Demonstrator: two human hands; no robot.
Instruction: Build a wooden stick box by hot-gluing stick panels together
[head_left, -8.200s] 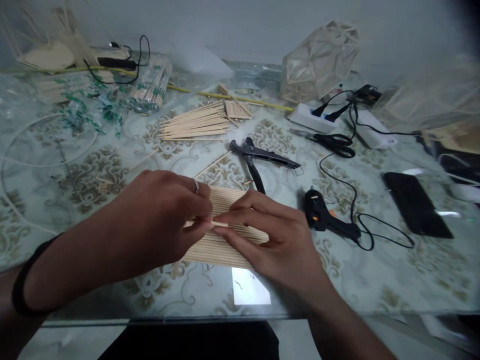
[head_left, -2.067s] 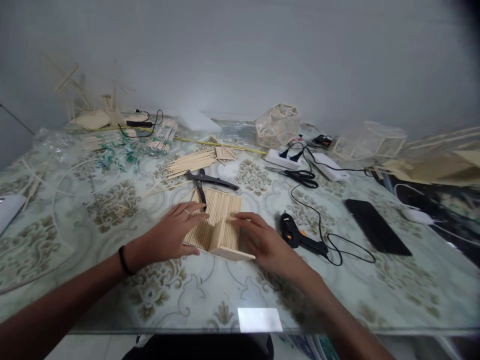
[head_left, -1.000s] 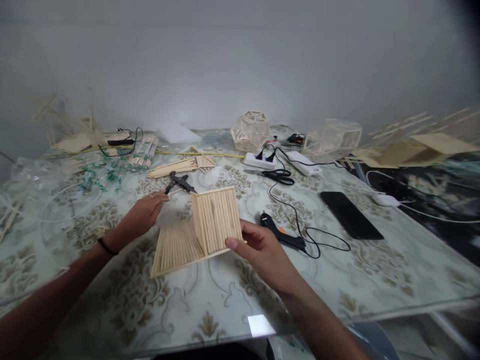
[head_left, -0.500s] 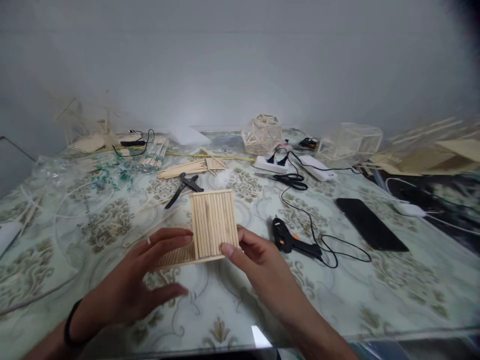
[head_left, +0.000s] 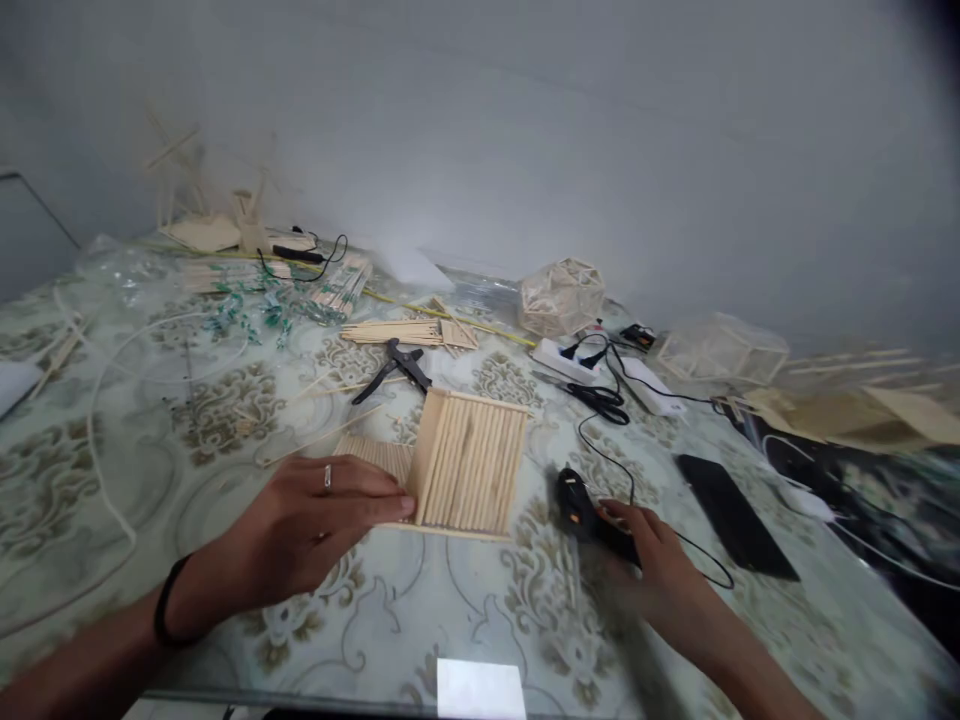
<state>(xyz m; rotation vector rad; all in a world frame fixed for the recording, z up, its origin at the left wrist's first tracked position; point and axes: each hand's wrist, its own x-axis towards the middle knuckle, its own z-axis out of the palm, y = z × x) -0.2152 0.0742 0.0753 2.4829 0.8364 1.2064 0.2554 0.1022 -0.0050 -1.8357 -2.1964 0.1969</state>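
Note:
Two panels of glued wooden sticks [head_left: 469, 462] are joined at an angle, one flat on the glass table [head_left: 465, 620] and one standing upright. My left hand [head_left: 311, 520], with a ring on one finger, lies flat on the lying panel with its fingers stretched against the base of the upright panel. My right hand [head_left: 645, 565] is off the panels and rests on the handle of the black glue gun [head_left: 581, 505] to the right. Its fingers curl around the handle, a little blurred by motion.
Black cutters [head_left: 394, 367], a bundle of loose sticks [head_left: 397, 332], scissors [head_left: 592, 395], a white power strip [head_left: 574, 360], cables and a black phone [head_left: 735, 515] lie on the table. Stick-built polyhedra [head_left: 561, 295] stand at the back by the wall.
My right hand let go of the upright panel and moved right to the glue gun. My left hand came down flat on the lying panel. The view tilted and shifted.

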